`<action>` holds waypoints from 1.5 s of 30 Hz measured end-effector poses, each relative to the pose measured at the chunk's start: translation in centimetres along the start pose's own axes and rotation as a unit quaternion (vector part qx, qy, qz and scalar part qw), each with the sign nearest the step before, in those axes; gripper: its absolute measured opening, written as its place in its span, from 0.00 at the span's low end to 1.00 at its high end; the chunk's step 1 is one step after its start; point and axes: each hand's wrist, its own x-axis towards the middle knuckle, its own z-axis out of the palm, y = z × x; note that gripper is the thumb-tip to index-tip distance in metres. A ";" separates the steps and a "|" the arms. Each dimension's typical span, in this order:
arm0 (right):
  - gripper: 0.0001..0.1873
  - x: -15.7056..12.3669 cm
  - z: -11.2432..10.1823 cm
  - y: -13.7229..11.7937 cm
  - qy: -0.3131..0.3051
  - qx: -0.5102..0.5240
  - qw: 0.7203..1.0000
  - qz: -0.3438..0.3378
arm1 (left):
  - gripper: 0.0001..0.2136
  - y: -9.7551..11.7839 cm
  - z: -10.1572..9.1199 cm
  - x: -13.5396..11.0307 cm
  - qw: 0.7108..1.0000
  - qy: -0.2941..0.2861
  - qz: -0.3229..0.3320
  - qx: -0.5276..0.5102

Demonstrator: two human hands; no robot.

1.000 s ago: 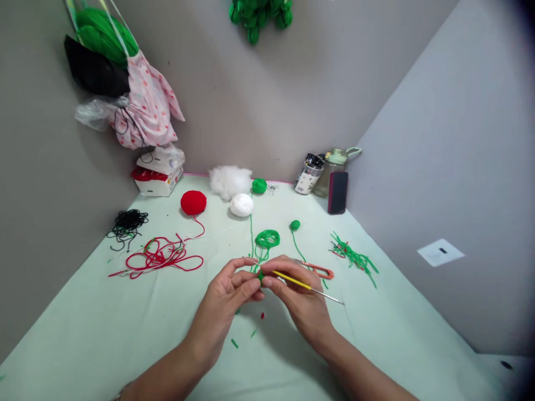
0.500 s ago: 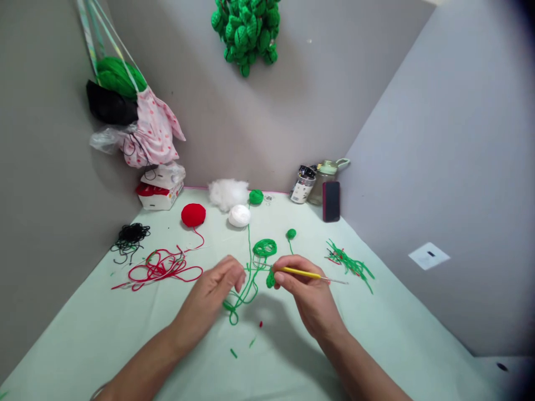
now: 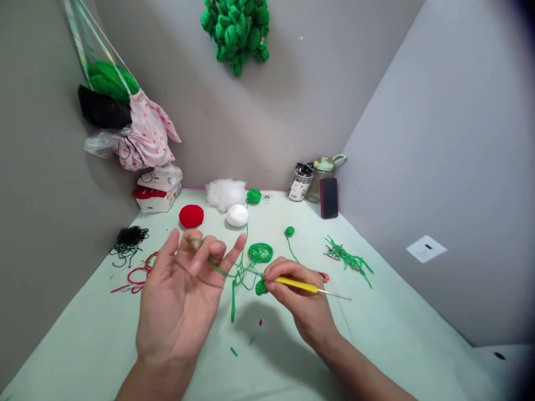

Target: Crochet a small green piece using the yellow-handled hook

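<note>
My right hand (image 3: 298, 298) grips a yellow-handled crochet hook (image 3: 296, 284), its bare metal end pointing right. A small green crocheted piece (image 3: 260, 287) hangs at the fingertips of that hand. My left hand (image 3: 184, 301) is turned palm up, fingers partly curled and apart. Green yarn (image 3: 221, 271) loops round its fingers and runs taut toward the hook and the crocheted piece. Behind lies a loose coil of green yarn (image 3: 260, 253), with strands trailing beneath it. The hook's working tip is too small to make out against the yarn.
Around the table sit a red yarn ball (image 3: 191, 216), white yarn ball (image 3: 237, 215), white stuffing (image 3: 226, 193), a black yarn tangle (image 3: 130, 238) and green yarn scraps (image 3: 350, 259). A phone (image 3: 329, 198) leans near a bottle (image 3: 320, 177). Green crocheted pieces (image 3: 238, 33) hang on the wall.
My left hand has turned from palm down to palm up, with yarn now looped over its fingers. My right hand, with the hook and crocheted piece, has shifted slightly left and down.
</note>
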 end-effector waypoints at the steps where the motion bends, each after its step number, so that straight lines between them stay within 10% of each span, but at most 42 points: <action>1: 0.05 -0.1 0.0 -0.1 0.004 -0.008 1.000 -0.017 | 0.15 -0.2 -0.1 0.1 0.998 -0.016 0.045 0.027; 5: 0.07 -0.1 -0.2 -0.2 0.043 -0.019 0.998 -0.048 | 0.11 -1.3 -2.3 1.1 0.907 -0.103 0.307 0.270; 7: 0.07 -0.2 -0.3 -0.2 0.054 -0.027 0.996 -0.063 | 0.13 -1.9 -3.6 1.3 0.805 -0.161 0.335 0.463; 9: 0.07 -0.3 -0.3 -0.2 0.050 -0.051 0.993 -0.092 | 0.08 -2.5 -4.5 1.2 0.762 -0.183 0.275 0.557; 14: 0.08 -0.7 -0.3 0.1 0.006 -0.128 0.979 -0.159 | 0.19 -4.1 -4.5 0.1 0.904 -0.133 -0.021 0.405; 18: 0.10 -1.0 -0.7 0.3 -0.016 -0.167 0.972 -0.165 | 0.22 -4.9 -3.9 -0.5 0.948 -0.092 -0.090 0.290; 30: 0.05 -0.2 -0.6 1.0 -0.013 -0.010 0.999 -0.045 | 0.33 -5.0 -4.4 -0.7 0.962 -0.062 -0.124 0.234; 45: 0.05 -0.2 -0.9 0.9 -0.034 -0.062 0.996 -0.055 | 0.35 -5.0 -4.6 -0.7 0.952 -0.072 -0.141 0.261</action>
